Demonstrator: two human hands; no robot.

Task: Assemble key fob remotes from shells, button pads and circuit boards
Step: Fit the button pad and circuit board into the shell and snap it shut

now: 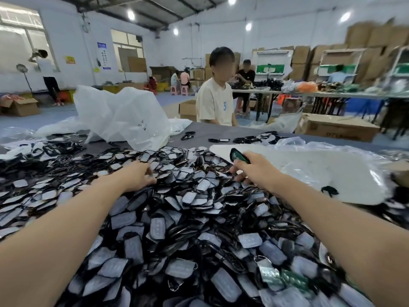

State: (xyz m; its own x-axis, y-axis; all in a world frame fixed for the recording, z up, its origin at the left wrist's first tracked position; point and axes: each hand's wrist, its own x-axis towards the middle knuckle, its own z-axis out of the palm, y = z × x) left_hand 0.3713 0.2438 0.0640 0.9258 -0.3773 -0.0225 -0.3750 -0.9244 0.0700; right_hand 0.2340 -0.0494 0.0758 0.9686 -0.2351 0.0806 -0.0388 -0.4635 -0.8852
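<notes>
While the right hand (pixel 254 171) is pinching a green board (pixel 239 156), the left hand (pixel 137 176) is curling its fingers into the shells (pixel 177 218), though I cannot tell whether they are gripping anything, and is best singling out just one.

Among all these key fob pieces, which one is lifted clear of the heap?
The dark shell with the green circuit board, pinched in the right hand; all the others lie loose in the heap.

A factory assembly hall is shown: cartons (pixel 374 36) are stacked at the wall, and shells (pixel 188 218) are heaped on a worktable (pixel 199 129) w/ workers (pixel 214 103) seated.
</notes>
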